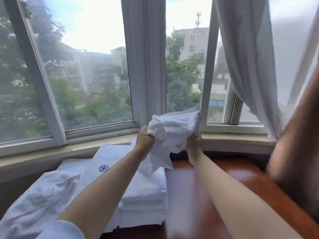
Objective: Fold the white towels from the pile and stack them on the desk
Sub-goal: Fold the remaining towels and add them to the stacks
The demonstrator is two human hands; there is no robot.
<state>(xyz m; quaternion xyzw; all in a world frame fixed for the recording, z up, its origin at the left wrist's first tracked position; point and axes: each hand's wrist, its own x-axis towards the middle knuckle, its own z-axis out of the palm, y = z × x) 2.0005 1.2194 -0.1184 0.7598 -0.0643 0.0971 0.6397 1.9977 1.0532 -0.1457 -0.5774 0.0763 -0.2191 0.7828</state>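
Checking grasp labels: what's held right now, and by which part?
A crumpled white towel, raised above the desk: left hand grips its left edge, right hand its lower right edge.

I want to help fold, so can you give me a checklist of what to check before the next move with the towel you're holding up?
1. Both hands hold the towel: ok. The left hand and right hand each grip the white towel.
2. Towel spread flat for folding: not ok. It hangs bunched and crumpled between the hands.
3. Towel lifted off the desk: ok. It is held above the wooden desk.
4. Bare desk to lay it on: ok, to the right of the stack.
5. Folded stack tidy: ok, layers look even.
6. Corners found: cannot tell, they are lost in the folds.
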